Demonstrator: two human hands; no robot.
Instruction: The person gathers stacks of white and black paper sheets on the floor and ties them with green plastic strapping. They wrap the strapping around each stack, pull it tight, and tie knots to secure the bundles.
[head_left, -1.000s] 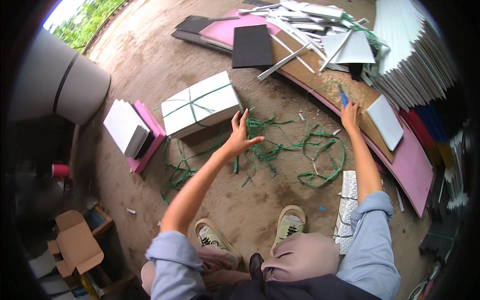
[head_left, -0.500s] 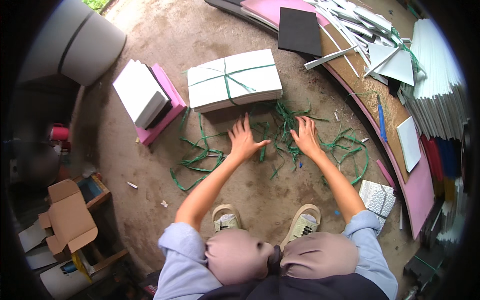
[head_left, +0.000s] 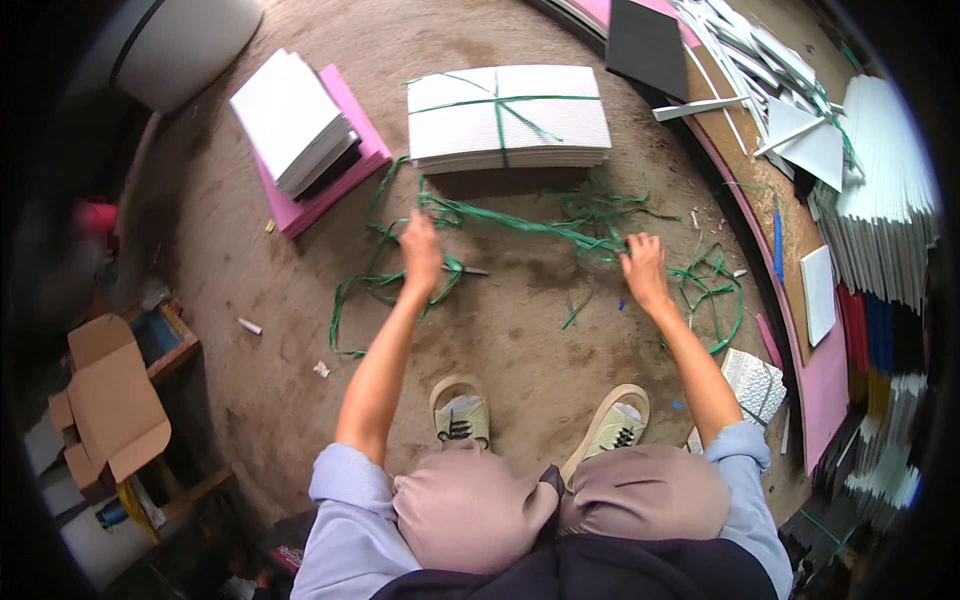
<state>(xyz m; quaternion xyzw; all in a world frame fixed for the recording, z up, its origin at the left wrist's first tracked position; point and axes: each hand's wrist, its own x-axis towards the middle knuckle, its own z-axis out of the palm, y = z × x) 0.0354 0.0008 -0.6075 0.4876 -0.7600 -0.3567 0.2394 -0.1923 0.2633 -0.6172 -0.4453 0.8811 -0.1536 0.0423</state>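
My left hand is closed on one end of a bunch of green plastic twine. At the other end my right hand grips the same strands, so they stretch between the two hands just above the floor. Beyond them lies a bundle of white sheets, tied crosswise with green twine. More loose green twine lies tangled beside my left hand and to the right of my right hand. A thin dark grey object pokes out of the left tangle; its kind is unclear.
At far left, white and black boards rest on pink sheets. On the right are a low curved-looking board surface, white offcuts, a blue cutter and stacked sheets. An opened cardboard box stands at lower left.
Both hands were open with fingers spread over the twine; now they are closed on it. My left hand has moved left, drawing strands out. The view has shifted slightly.
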